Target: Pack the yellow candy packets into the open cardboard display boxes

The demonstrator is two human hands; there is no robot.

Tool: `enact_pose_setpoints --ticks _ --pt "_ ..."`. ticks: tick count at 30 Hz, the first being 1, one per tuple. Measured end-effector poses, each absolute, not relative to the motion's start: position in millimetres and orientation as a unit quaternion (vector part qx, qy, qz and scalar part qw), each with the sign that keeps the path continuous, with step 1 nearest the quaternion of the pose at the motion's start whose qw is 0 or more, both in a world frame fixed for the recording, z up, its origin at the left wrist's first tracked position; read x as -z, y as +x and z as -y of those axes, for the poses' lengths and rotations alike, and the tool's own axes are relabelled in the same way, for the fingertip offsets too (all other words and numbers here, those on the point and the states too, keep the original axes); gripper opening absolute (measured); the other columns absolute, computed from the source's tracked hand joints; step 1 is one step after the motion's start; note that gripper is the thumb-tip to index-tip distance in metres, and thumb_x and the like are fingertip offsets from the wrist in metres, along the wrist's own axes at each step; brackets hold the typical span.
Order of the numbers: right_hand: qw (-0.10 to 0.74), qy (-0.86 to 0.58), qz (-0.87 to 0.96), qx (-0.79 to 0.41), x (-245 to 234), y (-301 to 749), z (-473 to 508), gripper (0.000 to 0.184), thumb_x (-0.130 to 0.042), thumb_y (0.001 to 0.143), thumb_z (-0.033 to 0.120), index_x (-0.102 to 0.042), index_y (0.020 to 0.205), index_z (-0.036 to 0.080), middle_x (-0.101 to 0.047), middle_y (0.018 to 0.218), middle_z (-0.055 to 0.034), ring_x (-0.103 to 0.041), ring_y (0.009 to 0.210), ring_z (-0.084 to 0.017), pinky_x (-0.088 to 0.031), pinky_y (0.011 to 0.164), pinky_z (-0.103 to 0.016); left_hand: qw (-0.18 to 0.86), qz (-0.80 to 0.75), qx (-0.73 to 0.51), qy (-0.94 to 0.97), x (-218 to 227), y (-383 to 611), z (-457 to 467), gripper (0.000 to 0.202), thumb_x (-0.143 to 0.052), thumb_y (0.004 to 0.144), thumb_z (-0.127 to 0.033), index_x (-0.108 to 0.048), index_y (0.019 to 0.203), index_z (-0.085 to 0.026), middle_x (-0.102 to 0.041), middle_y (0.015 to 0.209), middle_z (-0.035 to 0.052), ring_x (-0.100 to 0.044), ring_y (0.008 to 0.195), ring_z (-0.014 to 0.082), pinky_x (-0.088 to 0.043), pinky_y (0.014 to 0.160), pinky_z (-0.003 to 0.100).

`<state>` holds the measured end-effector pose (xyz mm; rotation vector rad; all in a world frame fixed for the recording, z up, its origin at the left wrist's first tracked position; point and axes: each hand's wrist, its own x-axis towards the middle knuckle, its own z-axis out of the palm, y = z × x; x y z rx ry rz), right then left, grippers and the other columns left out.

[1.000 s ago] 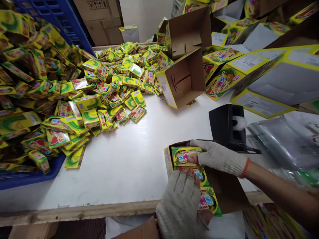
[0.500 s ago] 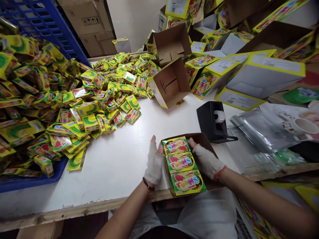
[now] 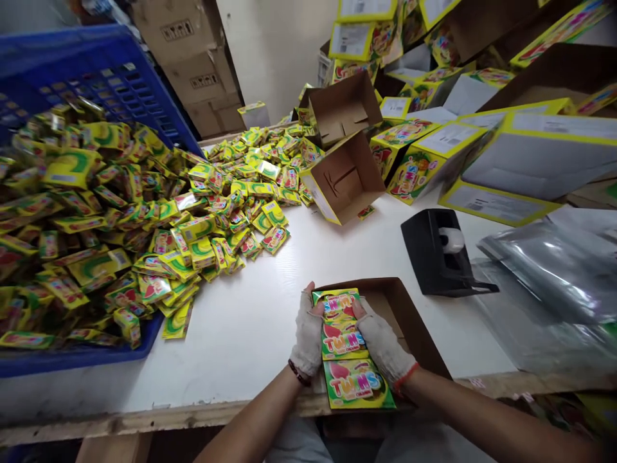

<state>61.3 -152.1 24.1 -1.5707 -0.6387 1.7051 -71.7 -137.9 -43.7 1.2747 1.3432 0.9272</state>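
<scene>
A brown open carton [image 3: 402, 315] lies at the near edge of the white table [image 3: 250, 334]. A row of three yellow-green candy packs [image 3: 348, 354] printed "TWINS" fills its left side. My left hand [image 3: 306, 334], in a fingerless knit glove, presses against the left of the row, fingers together. My right hand [image 3: 380, 341], gloved the same way, presses the right of the row from inside the carton. Both hands squeeze the packs between them.
A blue crate [image 3: 72, 90] at left spills a heap of small yellow packs [image 3: 159, 212] across the table. A black tape dispenser [image 3: 441, 254] stands right of the carton. Empty cartons [image 3: 344, 177] and printed boxes [image 3: 482, 148] crowd the back right. Clear plastic bags [image 3: 549, 276] lie at right.
The view has shifted. My hands have closed in more tightly on the row of packs, the right hand moving left onto them.
</scene>
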Motion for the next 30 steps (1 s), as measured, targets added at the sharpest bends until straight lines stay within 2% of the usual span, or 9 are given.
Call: enact_pose_setpoints --ticks 2,5,7,10,12,15,20,27,30 --pt "0.355 -0.607 0.241 -0.669 -24 62 152 0.074 -0.059 0.075 0.071 -0.042 0.134 0.03 -0.075 0.109 -0.0102 -0.072 0.097 -0.034 -0.059 0.074 -0.044 0.465 -0.575 -0.359 0.569 40 -78 123 0.054 -0.023 0.103 -0.048 -0.046 0.143 -0.02 -0.07 0.111 0.0091 -0.069 0.101 0.0211 -0.057 0.089 0.037" --pt "0.338 -0.6 0.22 -0.691 -25 62 151 0.081 -0.063 0.071 0.072 -0.041 0.136 0.029 -0.076 0.104 -0.0101 -0.073 0.093 -0.035 -0.059 0.073 -0.046 0.274 -0.63 -0.229 0.69 15 -93 67 0.052 -0.022 0.103 -0.043 -0.055 0.134 -0.018 -0.067 0.124 0.0118 -0.062 0.117 0.0235 -0.051 0.1 0.039" --pt "0.339 -0.593 0.212 -0.699 -26 61 151 0.084 -0.066 0.068 0.072 -0.042 0.137 0.028 -0.076 0.102 -0.0095 -0.074 0.09 -0.035 -0.059 0.073 -0.046 0.192 -0.656 -0.194 0.704 -8 -106 13 0.052 -0.043 0.097 -0.045 -0.051 0.139 -0.016 -0.051 0.146 0.0155 -0.044 0.138 0.0292 -0.037 0.114 0.043" --pt "0.342 -0.592 0.218 -0.696 -26 61 152 0.086 -0.067 0.066 0.074 -0.047 0.135 0.027 -0.077 0.101 -0.0091 -0.074 0.088 -0.034 -0.06 0.072 -0.044 0.115 -0.678 -0.142 0.712 -39 -126 -67 0.058 -0.052 0.091 -0.044 -0.047 0.141 -0.017 -0.038 0.156 0.0164 -0.026 0.147 0.0348 -0.021 0.12 0.049" --pt "0.337 -0.603 0.231 -0.686 -25 62 152 0.083 -0.064 0.065 0.077 -0.053 0.131 0.026 -0.077 0.099 -0.0087 -0.075 0.087 -0.034 -0.06 0.071 -0.043 0.095 -0.675 -0.104 0.725 -49 -138 -107 0.058 -0.055 0.088 -0.046 -0.051 0.138 -0.018 -0.044 0.15 0.0176 -0.033 0.142 0.0379 -0.019 0.118 0.054" --pt "0.317 -0.628 0.243 -0.668 -19 66 152 0.08 -0.062 0.065 0.08 -0.06 0.124 0.027 -0.078 0.093 -0.0081 -0.075 0.085 -0.034 -0.061 0.07 -0.042 0.084 -0.664 -0.041 0.742 -47 -149 -138 0.069 -0.058 0.082 -0.059 -0.053 0.137 -0.018 -0.055 0.137 0.0204 -0.047 0.127 0.0416 -0.027 0.109 0.059" --pt "0.278 -0.651 0.221 -0.671 -8 72 147 0.087 -0.066 0.059 0.082 -0.062 0.125 0.026 -0.078 0.087 -0.0087 -0.075 0.081 -0.036 -0.062 0.071 -0.046 0.037 -0.64 0.01 0.768 -28 -155 -123 0.089 -0.053 0.078 -0.071 -0.041 0.148 -0.017 -0.05 0.138 0.0244 -0.044 0.126 0.0443 -0.03 0.103 0.057" --pt "0.299 -0.627 0.182 -0.696 -1 71 151 0.1 -0.066 0.059 0.083 -0.048 0.14 0.026 -0.079 0.087 -0.0084 -0.075 0.083 -0.036 -0.061 0.076 -0.047 0.015 -0.552 0.042 0.832 -18 -164 -1 0.088 -0.056 0.078 -0.072 -0.043 0.148 -0.02 -0.058 0.127 0.018 -0.053 0.117 0.0371 -0.033 0.105 0.05" --pt "0.292 -0.626 0.201 -0.695 8 75 153 0.094 -0.059 0.067 0.083 -0.049 0.141 0.025 -0.079 0.089 -0.0093 -0.075 0.087 -0.037 -0.061 0.078 -0.048 0.033 -0.513 0.012 0.858 -34 -169 19 0.061 -0.052 0.086 -0.064 -0.061 0.127 -0.021 -0.065 0.111 0.013 -0.06 0.103 0.0307 -0.043 0.094 0.043"
